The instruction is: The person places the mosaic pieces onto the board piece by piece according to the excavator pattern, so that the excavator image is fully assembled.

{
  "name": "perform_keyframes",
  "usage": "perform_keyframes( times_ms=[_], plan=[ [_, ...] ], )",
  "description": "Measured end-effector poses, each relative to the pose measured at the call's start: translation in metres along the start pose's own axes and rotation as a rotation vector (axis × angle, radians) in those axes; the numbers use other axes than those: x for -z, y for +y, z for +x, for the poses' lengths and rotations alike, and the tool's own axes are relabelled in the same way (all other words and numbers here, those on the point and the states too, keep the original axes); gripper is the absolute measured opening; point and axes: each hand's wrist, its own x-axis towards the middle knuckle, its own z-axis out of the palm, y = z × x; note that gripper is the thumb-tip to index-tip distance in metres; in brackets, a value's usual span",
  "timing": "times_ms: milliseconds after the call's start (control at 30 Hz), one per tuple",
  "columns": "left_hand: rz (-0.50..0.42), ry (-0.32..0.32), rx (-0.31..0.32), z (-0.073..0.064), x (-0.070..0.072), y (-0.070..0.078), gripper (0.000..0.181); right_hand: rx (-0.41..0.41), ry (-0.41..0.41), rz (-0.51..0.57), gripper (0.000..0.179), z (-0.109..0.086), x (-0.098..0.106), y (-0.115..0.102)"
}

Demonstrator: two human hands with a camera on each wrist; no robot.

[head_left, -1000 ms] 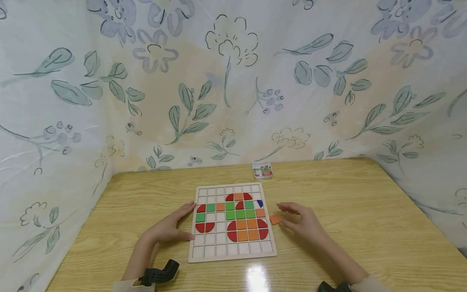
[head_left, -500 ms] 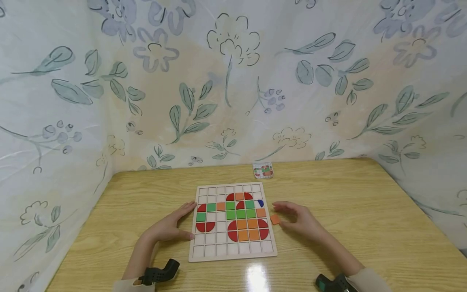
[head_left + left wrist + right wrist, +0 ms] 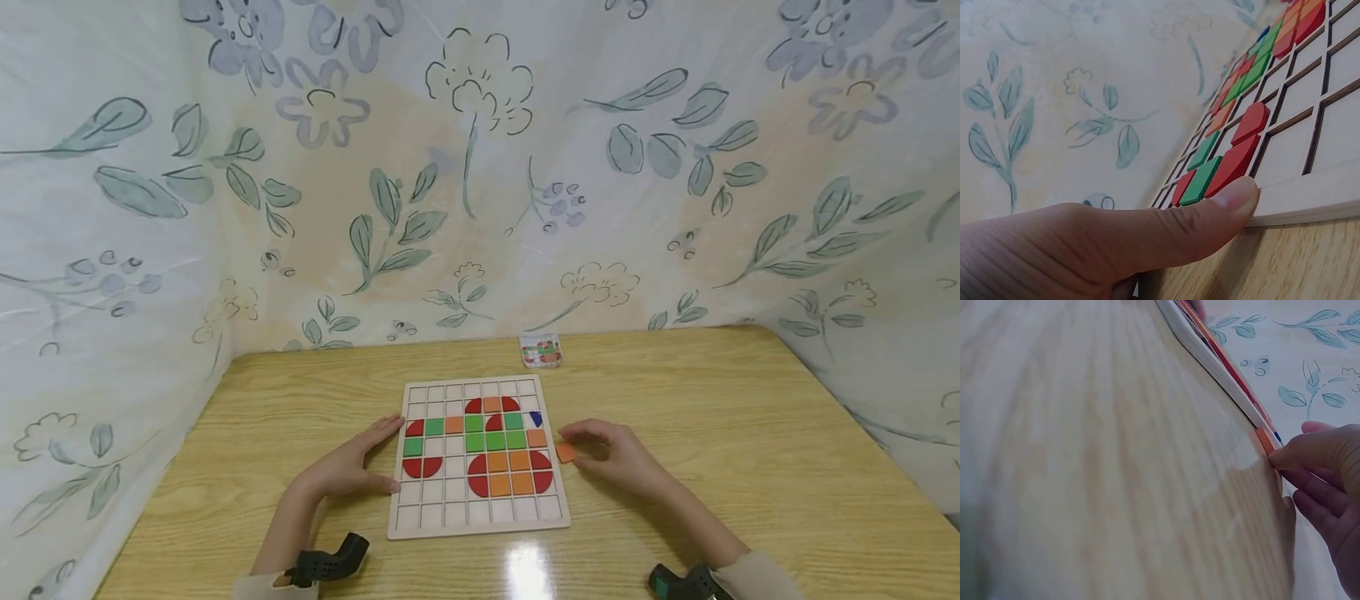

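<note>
A square wooden grid board [image 3: 429,518] lies on the table, partly filled with red quarter-round tiles, green and orange squares and a blue-and-white tile [image 3: 535,419]. My left hand [image 3: 348,461] rests at its left edge, thumb and fingers spread; in the left wrist view the thumb [image 3: 1204,219] touches the rim beside the red tiles [image 3: 1233,165]. Just off the board's right edge, a loose orange square tile [image 3: 565,452] lies on the table. My right hand [image 3: 624,458] curves over it, thumb touching it, with a gap between index fingertip and tile in the head view.
A small card [image 3: 540,351] printed with a coloured grid pattern lies behind the board near the back edge. The wood-grain table [image 3: 735,417] runs to a floral cloth [image 3: 480,167] hanging at the back and sides.
My right index finger has come down and leftward, nearer the orange tile. That tile, the board and my left hand stay practically where they were.
</note>
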Motion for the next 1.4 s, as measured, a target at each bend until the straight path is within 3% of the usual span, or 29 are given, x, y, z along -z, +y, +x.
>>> perform_keyframes(
  times_ms=[167, 400, 833, 1400],
  plan=[
    [0.004, -0.002, -0.007, 0.0, 0.0, -0.001, 0.095, 0.016, -0.009, 0.006, 0.031, -0.004, 0.006, -0.025],
    [0.005, -0.001, 0.0, 0.0, -0.001, -0.001, 0.095, 0.026, -0.008, 0.0, 0.031, -0.005, 0.008, -0.027],
    [0.004, 0.001, 0.002, -0.001, -0.001, 0.001, 0.095, 0.05, 0.0, -0.034, 0.031, 0.001, 0.0, 0.01],
    [0.016, 0.004, -0.032, 0.0, 0.002, 0.001, 0.096, 0.071, 0.021, -0.045, 0.028, 0.001, 0.003, 0.011]
  ],
)
